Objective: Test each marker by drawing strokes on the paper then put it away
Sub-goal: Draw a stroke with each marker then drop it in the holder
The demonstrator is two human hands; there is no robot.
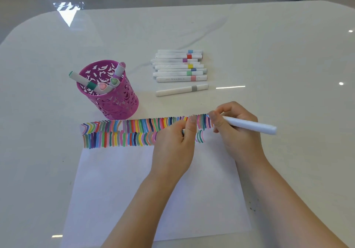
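White marker (pixel 249 125) in right hand (pixel 237 134)

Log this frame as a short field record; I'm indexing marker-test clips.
right hand: grips white marker, tip at the top stroke row's right end
left hand: over the paper, curled round a blue piece, likely the cap
purple pen cup: holds four markers
loose markers: capped, lying beyond the paper; grey-banded marker apart

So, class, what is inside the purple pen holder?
Four markers stand in the purple pen holder, leaning on its rim: a green-capped one tilting left, then pink, green and purple ends. Their lower parts and the holder's floor are mostly hidden by its patterned wall.
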